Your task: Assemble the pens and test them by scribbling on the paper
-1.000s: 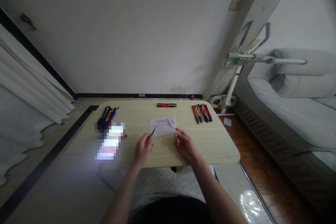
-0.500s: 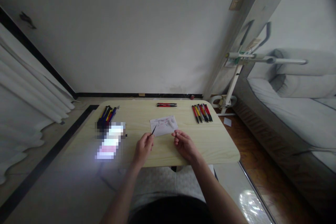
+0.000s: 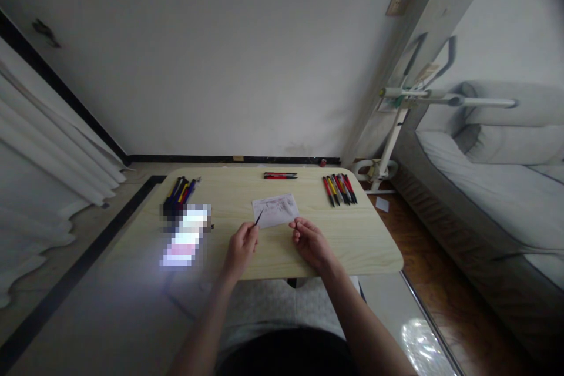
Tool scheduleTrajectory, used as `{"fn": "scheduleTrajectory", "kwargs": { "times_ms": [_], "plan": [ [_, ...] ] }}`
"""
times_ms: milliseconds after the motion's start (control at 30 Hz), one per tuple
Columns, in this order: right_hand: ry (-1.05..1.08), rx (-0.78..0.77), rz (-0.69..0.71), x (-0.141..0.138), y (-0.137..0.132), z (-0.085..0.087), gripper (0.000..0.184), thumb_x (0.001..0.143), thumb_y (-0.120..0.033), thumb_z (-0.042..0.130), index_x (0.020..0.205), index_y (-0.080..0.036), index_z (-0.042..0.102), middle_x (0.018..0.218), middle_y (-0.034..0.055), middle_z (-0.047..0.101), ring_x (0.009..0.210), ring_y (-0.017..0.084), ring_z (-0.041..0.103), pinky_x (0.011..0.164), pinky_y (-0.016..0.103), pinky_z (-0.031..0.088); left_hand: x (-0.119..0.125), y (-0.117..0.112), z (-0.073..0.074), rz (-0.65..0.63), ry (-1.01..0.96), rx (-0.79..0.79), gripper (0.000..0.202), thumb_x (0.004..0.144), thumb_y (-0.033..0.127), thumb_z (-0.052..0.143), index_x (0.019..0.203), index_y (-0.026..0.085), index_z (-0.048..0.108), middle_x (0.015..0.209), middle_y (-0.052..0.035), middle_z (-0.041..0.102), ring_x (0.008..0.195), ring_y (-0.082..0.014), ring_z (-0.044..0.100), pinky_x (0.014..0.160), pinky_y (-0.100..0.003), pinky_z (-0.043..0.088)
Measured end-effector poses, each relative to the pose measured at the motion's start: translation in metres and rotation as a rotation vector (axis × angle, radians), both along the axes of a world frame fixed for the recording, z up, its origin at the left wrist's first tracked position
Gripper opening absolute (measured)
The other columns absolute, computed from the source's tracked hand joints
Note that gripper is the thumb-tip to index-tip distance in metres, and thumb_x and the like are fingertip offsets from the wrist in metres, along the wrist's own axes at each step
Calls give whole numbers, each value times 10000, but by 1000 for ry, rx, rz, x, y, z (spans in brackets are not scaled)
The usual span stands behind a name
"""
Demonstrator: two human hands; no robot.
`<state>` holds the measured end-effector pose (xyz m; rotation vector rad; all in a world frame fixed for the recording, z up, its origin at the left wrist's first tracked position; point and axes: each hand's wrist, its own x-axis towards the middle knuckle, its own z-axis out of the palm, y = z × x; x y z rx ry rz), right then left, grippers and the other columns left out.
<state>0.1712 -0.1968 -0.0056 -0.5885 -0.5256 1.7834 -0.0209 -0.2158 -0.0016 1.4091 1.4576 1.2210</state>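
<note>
My left hand [image 3: 241, 244] is closed on a thin dark pen part [image 3: 259, 217], whose pointed end sticks up and to the right over the sheet of paper. The white paper [image 3: 277, 220] lies on the table with dark and reddish scribbles across its upper part. At its lower right corner, my right hand [image 3: 309, 242] is held palm partly up, thumb and fingertips pinched together. Whatever sits in that pinch is too small to name. Both hands hover over the near half of the table and are apart from each other.
On the pale wooden table [image 3: 361, 247] several pens [image 3: 339, 189] lie in a row at the right. Two red pens [image 3: 281, 175] lie at the back edge. More pens [image 3: 180, 191] lie at the left, behind a bright, pixelated phone-like screen [image 3: 187, 235].
</note>
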Motion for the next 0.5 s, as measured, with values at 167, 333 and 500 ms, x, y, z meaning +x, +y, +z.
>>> {"fn": "scheduleTrajectory", "kwargs": {
  "times_ms": [167, 333, 500],
  "plan": [
    [4, -8, 2, 0, 0, -1, 162, 699, -159, 653, 849, -146, 594, 790, 25, 618, 510, 46, 509, 478, 142, 451, 0, -1, 2, -1, 7, 20, 254, 777, 408, 452, 798, 172, 542, 533, 44, 467, 444, -86, 448, 413, -176, 346],
    [2, 3, 15, 0, 0, -1, 140, 699, -147, 650, 830, -141, 600, 768, 23, 622, 504, 44, 513, 482, 141, 451, 0, 0, 1, -9, 13, 15, 243, 785, 404, 444, 797, 179, 535, 534, 48, 469, 452, -85, 452, 422, -175, 353],
    [7, 9, 27, 0, 0, 0, 143, 692, -139, 658, 823, -141, 601, 755, 23, 621, 509, 47, 511, 483, 142, 451, 0, 0, 0, -1, 19, 14, 240, 782, 396, 452, 800, 173, 538, 540, 42, 474, 458, -87, 461, 424, -174, 356]
  ]
}}
